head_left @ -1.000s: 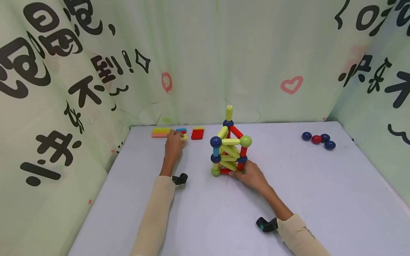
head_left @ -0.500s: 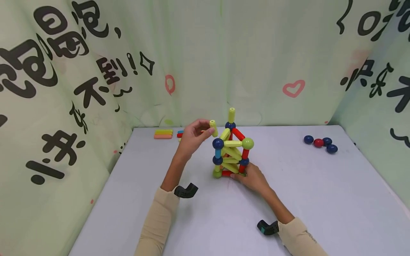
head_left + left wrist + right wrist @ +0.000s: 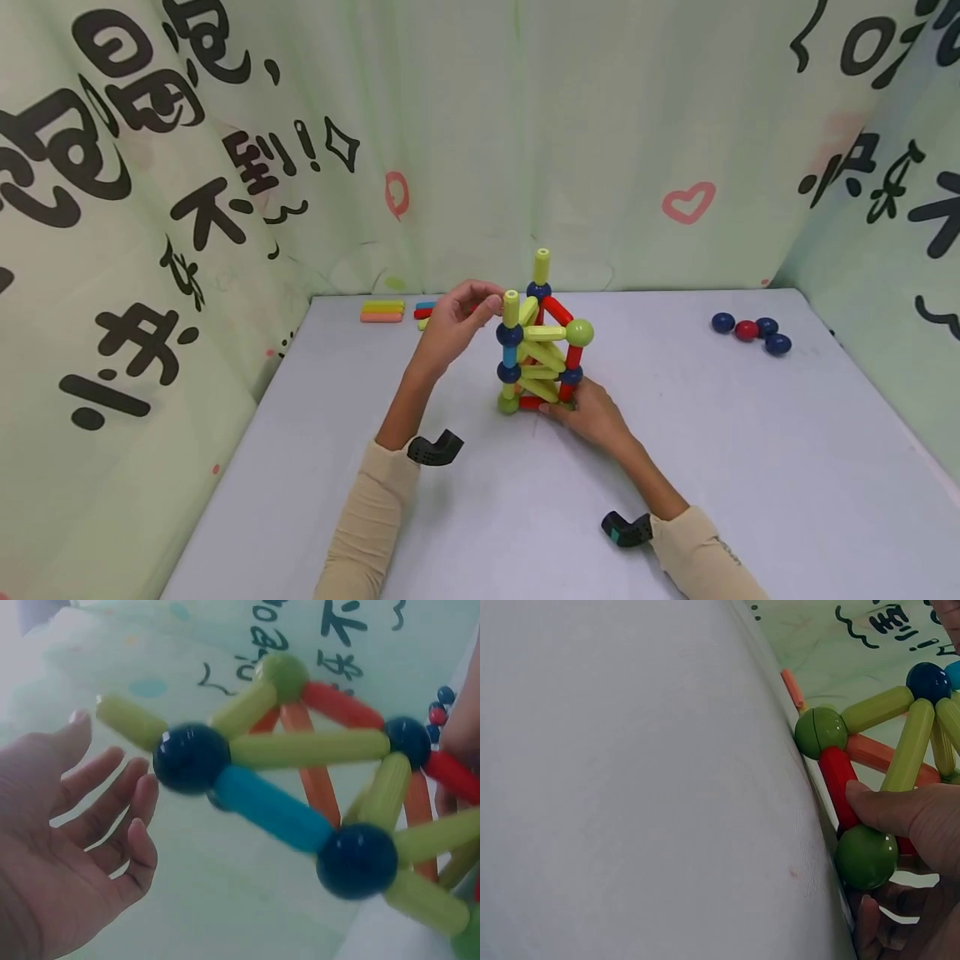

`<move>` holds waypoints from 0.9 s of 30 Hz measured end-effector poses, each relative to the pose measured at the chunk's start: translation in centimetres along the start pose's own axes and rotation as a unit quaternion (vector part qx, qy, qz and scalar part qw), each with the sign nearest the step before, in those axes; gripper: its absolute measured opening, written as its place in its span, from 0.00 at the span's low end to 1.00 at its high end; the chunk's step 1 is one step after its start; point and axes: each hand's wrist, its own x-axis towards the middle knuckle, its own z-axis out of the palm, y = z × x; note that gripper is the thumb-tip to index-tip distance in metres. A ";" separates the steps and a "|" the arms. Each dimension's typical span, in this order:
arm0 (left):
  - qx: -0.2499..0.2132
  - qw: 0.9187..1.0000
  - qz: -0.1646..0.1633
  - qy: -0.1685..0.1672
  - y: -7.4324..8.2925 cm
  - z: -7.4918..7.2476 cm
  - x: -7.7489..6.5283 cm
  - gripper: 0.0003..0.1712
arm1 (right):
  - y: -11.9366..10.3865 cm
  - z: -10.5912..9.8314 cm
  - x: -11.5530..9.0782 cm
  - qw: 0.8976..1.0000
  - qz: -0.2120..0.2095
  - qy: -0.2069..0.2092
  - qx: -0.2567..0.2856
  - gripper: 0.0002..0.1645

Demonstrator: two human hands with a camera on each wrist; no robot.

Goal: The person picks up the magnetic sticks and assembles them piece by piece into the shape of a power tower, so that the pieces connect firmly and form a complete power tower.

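Note:
A tower of magnetic rods and balls (image 3: 544, 333) stands on the table in the head view. One yellow-green rod (image 3: 511, 308) rises from its left dark blue ball (image 3: 191, 759). Just left of that rod is my left hand (image 3: 456, 323), its fingers loosely bent and apart from the rod in the left wrist view. Down at the base, my right hand (image 3: 592, 414) grips the lower right corner. Its thumb lies on a red rod (image 3: 838, 784), and its fingers curl around the green ball (image 3: 867, 856). Part of that corner is hidden by the hand.
Several loose rods (image 3: 382, 312) in yellow, pink, blue and red lie at the table's back left, some behind my left hand. Several balls, dark blue and one red (image 3: 746, 331), sit at the back right. A pale printed curtain (image 3: 600, 150) surrounds the table (image 3: 675, 400).
My left hand came from the loose rods to the tower with a yellow-green rod, set it upright on the left dark blue ball and let go. My right hand stayed at the base.

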 end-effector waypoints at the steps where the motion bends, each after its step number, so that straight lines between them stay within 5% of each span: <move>1: 0.004 1.000 -0.004 0.011 -0.5 -0.2 0.2 0.15 | 0.0 0.0 0.0 1.000 0.002 0.000 -0.001 0.33; 4: 0.065 0.996 -0.035 0.053 -3.0 -0.8 1.0 0.17 | -0.1 0.1 0.0 1.000 0.012 0.005 -0.002 0.32; 7: 0.172 0.978 -0.072 0.089 -6.3 -1.2 1.8 0.14 | -0.1 0.2 0.0 1.000 0.026 0.014 -0.007 0.32; 13: 0.385 0.909 -0.138 0.078 -11.7 -0.9 2.9 0.12 | -0.2 0.2 0.0 0.999 0.040 0.024 -0.008 0.32; 19: 0.516 0.844 -0.140 0.051 -13.9 -0.4 3.4 0.16 | -0.2 0.2 -0.1 0.999 0.043 0.020 -0.003 0.32; 24: 0.587 0.801 -0.111 0.034 -14.5 0.1 3.4 0.20 | -0.2 0.1 -0.2 0.999 0.049 0.018 -0.008 0.32; 27: 0.601 0.792 -0.107 0.025 -14.6 0.2 3.3 0.24 | -0.3 -0.2 -0.2 0.998 0.053 0.024 -0.008 0.33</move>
